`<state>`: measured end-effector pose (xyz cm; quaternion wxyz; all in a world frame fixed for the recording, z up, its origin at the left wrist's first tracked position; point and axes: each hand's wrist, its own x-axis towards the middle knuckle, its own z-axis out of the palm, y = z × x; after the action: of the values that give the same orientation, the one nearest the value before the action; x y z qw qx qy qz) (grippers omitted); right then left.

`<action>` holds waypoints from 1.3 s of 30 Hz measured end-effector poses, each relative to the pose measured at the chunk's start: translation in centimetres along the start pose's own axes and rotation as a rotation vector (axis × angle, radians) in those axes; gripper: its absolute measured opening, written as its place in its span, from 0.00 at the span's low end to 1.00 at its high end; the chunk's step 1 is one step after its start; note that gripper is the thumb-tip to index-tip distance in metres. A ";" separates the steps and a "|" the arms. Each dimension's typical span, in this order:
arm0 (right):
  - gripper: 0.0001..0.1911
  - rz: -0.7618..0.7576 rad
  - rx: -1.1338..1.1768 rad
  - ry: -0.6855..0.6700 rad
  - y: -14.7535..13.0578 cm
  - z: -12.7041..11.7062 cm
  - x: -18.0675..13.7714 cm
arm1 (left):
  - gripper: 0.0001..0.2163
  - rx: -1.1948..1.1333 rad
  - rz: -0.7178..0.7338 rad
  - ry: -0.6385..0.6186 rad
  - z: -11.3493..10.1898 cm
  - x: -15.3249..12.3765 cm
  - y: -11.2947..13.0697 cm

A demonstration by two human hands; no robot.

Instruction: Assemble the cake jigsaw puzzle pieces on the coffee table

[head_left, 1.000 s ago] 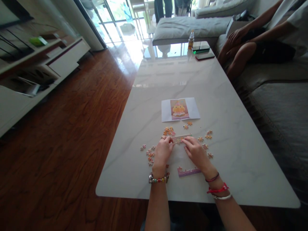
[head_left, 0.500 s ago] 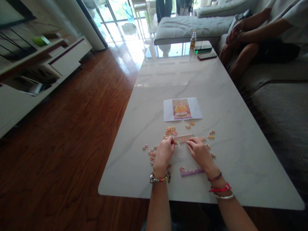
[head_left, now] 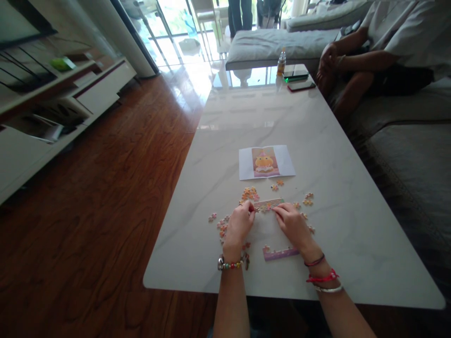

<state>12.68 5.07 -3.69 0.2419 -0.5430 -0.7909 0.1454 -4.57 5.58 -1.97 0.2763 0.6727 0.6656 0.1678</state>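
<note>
A strip of joined jigsaw pieces point(head_left: 268, 203) lies on the white marble-patterned table point(head_left: 183, 239) between my hands. My left hand point(head_left: 240, 224) is closed at its left end, thumb and fingers pinching a small jigsaw piece point(head_left: 257, 210). On the other side, my right hand point(head_left: 291, 222) pinches the strip's lower right edge, its fingertips partly hiding what they grip. A purple joined strip point(head_left: 280, 254) lies nearer to me, its right end beside my right wrist. Loose orange and pink pieces point(head_left: 222, 225) are scattered left of my left hand, some hidden under it.
Beyond the strip lies a creased sheet with a printed picture point(head_left: 265, 162). More loose pieces point(head_left: 308, 199) sit to the right. A bottle point(head_left: 281, 63) and two phone-like devices point(head_left: 300, 86) stand at the far end. Another person's hands point(head_left: 328, 57) rest by the sofa.
My left hand has shifted very slightly left and down with its piece near the strip. My right hand stays at the strip. The whole view has tilted slightly; the seated person's arms have moved.
</note>
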 end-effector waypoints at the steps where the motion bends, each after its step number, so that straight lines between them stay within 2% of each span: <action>1: 0.11 -0.002 0.003 0.006 0.0 0.0 0.0 | 0.04 -0.006 0.007 0.005 0.0 0.0 0.0; 9: 0.13 0.003 0.107 0.056 -0.6 0.0 0.2 | 0.04 -0.108 0.020 0.002 -0.3 0.2 0.5; 14: 0.21 -0.121 0.307 0.062 -2.1 0.7 0.1 | 0.04 -0.325 0.143 -0.051 -0.3 -0.2 1.6; 15: 0.21 -0.132 0.328 0.099 -2.2 0.6 0.5 | 0.04 -0.349 0.153 -0.034 -0.3 0.1 1.7; 17: 0.19 -0.076 0.325 0.250 -1.9 -0.2 1.9 | 0.04 -0.377 0.138 0.074 -0.9 1.0 2.3; 19: 0.17 -0.053 0.326 0.357 -1.4 -2.2 4.1 | 0.05 -0.384 0.115 0.166 -2.3 2.3 3.2; 23: 0.14 -0.057 0.306 0.430 -0.4 -7.4 8.4 | 0.04 -0.350 0.144 0.267 -6.1 5.1 5.7; 26: 0.13 -0.068 0.243 0.441 0.1 -9.8 10.0 | 0.04 -0.346 0.156 0.301 -8.2 6.4 7.0; 31: 0.12 -0.067 0.194 0.427 0.1 -10.6 10.1 | 0.04 -0.364 0.131 0.312 -9.5 6.6 7.7; 39: 0.12 -0.074 0.213 0.405 0.3 -10.0 9.9 | 0.04 -0.366 0.114 0.284 -9.4 6.5 7.2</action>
<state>15.46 14.04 6.78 0.4567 -0.5029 -0.7259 0.1071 -4.02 13.62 8.78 0.2872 0.6176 0.6173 0.3938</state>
